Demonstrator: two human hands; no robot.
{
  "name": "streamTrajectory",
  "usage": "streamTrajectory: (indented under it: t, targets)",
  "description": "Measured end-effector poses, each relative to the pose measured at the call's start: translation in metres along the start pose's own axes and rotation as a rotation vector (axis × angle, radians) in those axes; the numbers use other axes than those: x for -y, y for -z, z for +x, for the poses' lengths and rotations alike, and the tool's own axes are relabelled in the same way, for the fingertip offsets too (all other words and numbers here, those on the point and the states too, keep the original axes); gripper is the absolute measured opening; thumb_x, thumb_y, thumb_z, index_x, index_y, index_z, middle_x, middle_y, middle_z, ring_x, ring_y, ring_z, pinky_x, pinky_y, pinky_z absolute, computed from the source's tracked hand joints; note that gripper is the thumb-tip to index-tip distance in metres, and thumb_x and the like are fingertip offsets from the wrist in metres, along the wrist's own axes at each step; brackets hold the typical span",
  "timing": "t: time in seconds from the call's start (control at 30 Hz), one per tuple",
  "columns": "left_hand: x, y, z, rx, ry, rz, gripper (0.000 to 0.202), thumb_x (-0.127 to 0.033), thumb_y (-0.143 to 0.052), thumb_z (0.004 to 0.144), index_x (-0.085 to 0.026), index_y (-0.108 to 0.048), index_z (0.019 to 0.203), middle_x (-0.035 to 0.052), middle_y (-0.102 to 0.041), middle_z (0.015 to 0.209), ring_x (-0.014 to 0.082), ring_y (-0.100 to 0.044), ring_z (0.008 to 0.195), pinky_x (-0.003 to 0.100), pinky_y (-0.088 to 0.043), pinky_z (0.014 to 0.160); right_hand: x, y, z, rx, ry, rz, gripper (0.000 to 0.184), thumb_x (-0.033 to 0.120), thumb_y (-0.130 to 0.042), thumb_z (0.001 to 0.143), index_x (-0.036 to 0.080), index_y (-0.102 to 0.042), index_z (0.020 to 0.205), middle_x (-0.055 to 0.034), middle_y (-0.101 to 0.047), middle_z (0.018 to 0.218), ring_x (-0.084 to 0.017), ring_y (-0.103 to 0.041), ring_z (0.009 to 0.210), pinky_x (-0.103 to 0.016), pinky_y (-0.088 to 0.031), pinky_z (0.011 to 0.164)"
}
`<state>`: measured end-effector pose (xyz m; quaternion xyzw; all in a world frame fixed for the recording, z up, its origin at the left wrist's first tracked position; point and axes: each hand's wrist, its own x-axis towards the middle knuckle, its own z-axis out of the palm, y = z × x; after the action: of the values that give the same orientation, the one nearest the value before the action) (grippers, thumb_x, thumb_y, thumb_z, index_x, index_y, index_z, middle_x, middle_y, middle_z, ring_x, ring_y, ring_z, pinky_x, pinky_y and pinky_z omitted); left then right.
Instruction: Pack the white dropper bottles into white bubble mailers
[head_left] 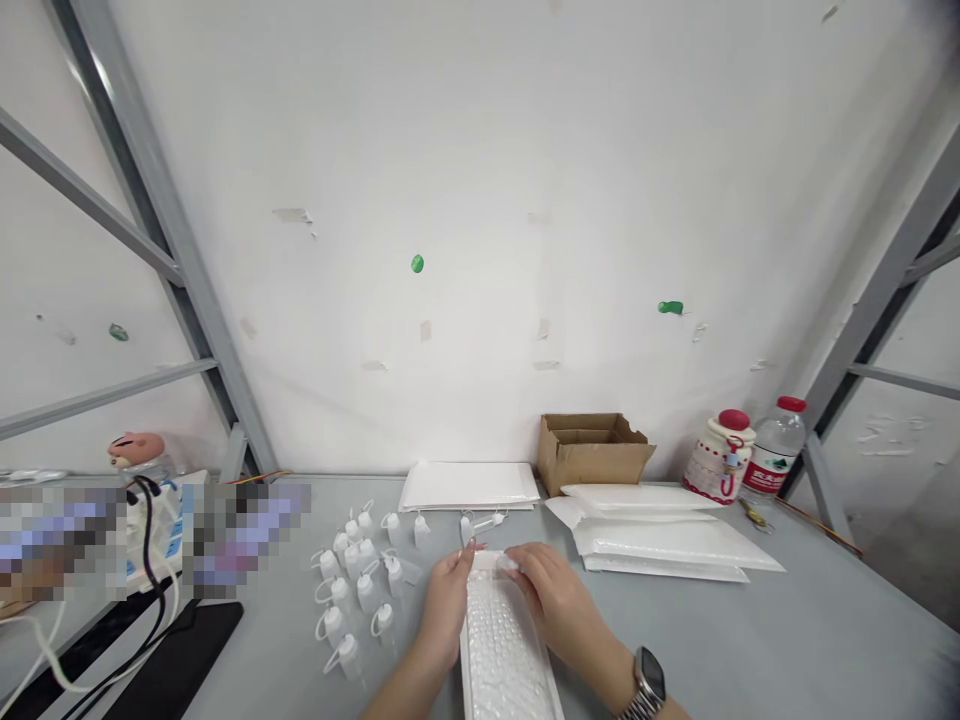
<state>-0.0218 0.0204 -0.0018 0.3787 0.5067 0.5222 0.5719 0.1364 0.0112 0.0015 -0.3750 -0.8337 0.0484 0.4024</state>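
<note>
A white bubble mailer (508, 645) lies lengthwise before me at the table's front edge, its short end pointing to the wall. My left hand (446, 600) grips its left edge near the top, thumb on the upper side. Curled over the top right corner, the fingers of my right hand (556, 605) pinch the mailer's end; what lies under the fingertips is partly hidden. To the left stand several small clear squeeze bottles (365, 592) with white looped caps. Just beyond the mailer, another small bottle (466, 525) shows beside a white cap piece (491, 522).
Flat white mailers (469, 487) lie by the wall, and more mailers (667, 535) are stacked at right. Behind them are an open cardboard box (592, 465), a red-lidded jar (718, 460) and a water bottle (774, 450). Cables (154, 580) and a black pad (176, 665) occupy the left.
</note>
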Motion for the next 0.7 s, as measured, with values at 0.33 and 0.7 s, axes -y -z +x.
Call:
streamTrajectory:
  t: [0.33,0.7]
  targets:
    - [0.010,-0.001,0.005,0.021,-0.002,-0.001,0.063,-0.064,-0.062,0.056,-0.010,-0.066,0.089,0.0049,-0.068,0.068,0.0231,-0.061,0.073,0.031,-0.043,0.069,0.001,0.005,0.004,0.115,-0.294,0.253,0.022,0.024,-0.032,0.092,0.021,-0.054,0.092,-0.0048,-0.061,0.087,-0.017,-0.057,0.081,-0.031,-0.046,0.074]
    - [-0.001,-0.002,-0.002,0.107,0.091,-0.120,0.060,-0.061,-0.068,0.051,-0.011,-0.066,0.082,0.0045,-0.068,0.063,0.0226,-0.062,0.067,0.032,-0.043,0.070,0.008,-0.007,-0.001,-0.038,-0.361,0.249,0.029,0.036,-0.025,0.092,0.021,-0.049,0.098,-0.0064,-0.061,0.084,-0.018,-0.059,0.073,-0.030,-0.046,0.066]
